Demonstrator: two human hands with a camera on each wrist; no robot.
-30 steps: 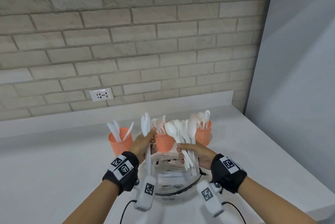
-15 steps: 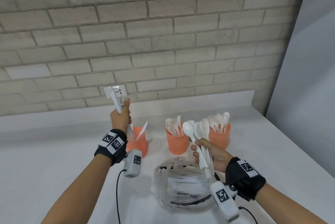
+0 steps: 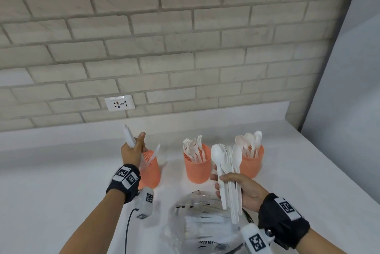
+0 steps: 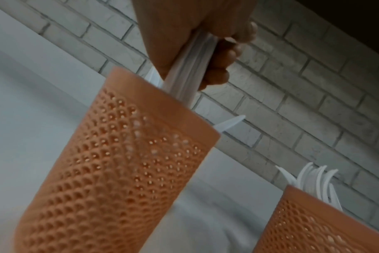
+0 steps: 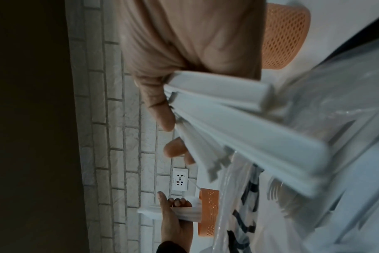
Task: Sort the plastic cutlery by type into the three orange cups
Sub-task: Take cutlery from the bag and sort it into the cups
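Three orange mesh cups stand in a row on the white counter. My left hand (image 3: 131,151) grips a few white plastic knives (image 3: 129,136), their handle ends entering the left cup (image 3: 149,169), which also holds another knife (image 3: 154,152). In the left wrist view the knives (image 4: 189,75) dip past the left cup's rim (image 4: 162,109). The middle cup (image 3: 197,168) holds forks, the right cup (image 3: 251,161) spoons. My right hand (image 3: 238,186) holds a bunch of mixed spoons and forks (image 3: 228,163) upright in front of the right cup; their handles (image 5: 238,123) fan out in the right wrist view.
A crumpled clear plastic bag (image 3: 201,218) with black print lies on the counter below my right hand. A wall socket (image 3: 119,103) sits in the brick wall behind. A grey wall (image 3: 349,109) bounds the counter on the right. A black cable (image 3: 128,227) trails from my left wrist.
My left hand has carried the knives from the bowl area leftward and lowered them into the left cup. My right hand keeps its bunch, almost still.
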